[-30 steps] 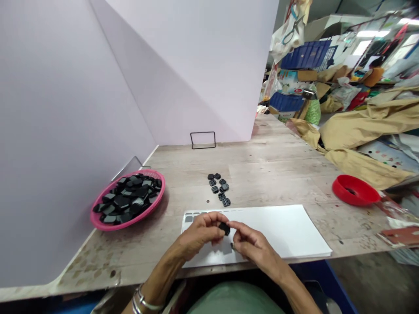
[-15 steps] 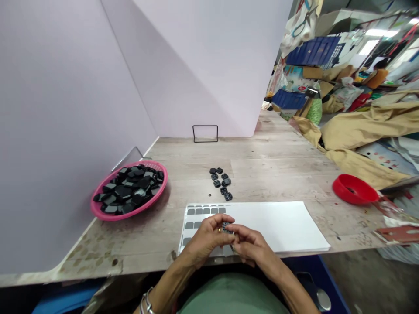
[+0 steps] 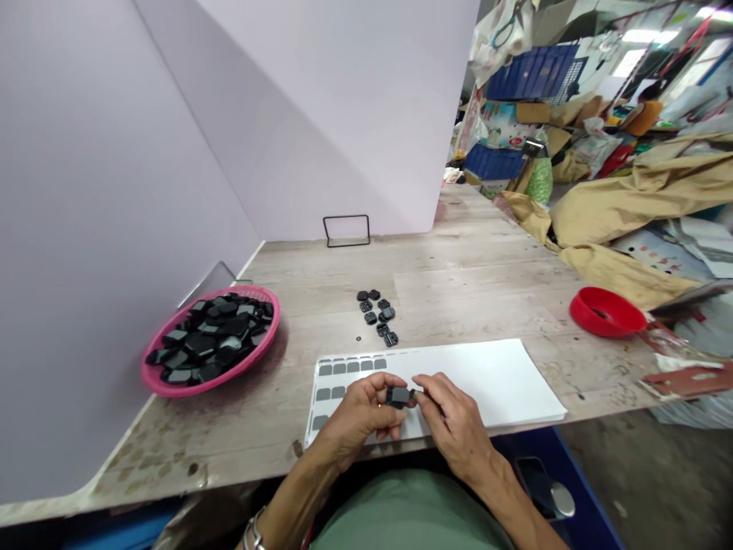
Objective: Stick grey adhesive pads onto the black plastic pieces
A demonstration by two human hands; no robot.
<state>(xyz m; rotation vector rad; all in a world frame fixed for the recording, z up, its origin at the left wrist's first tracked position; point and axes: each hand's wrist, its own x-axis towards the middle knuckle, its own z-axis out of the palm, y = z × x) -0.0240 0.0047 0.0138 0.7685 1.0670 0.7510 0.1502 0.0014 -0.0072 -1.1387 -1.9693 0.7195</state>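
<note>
Above white sheet of grey square stickers: small black square plastic piece pinched between left hand and right hand. Few like pieces laid beyond; pink plastic basket heaped, likely most remaining.

Both hands, left hand and right hand, pinch a black piece (over white sheet)

Left hand, right hand bare; silver bangles on left wrist; green garment.
</note>
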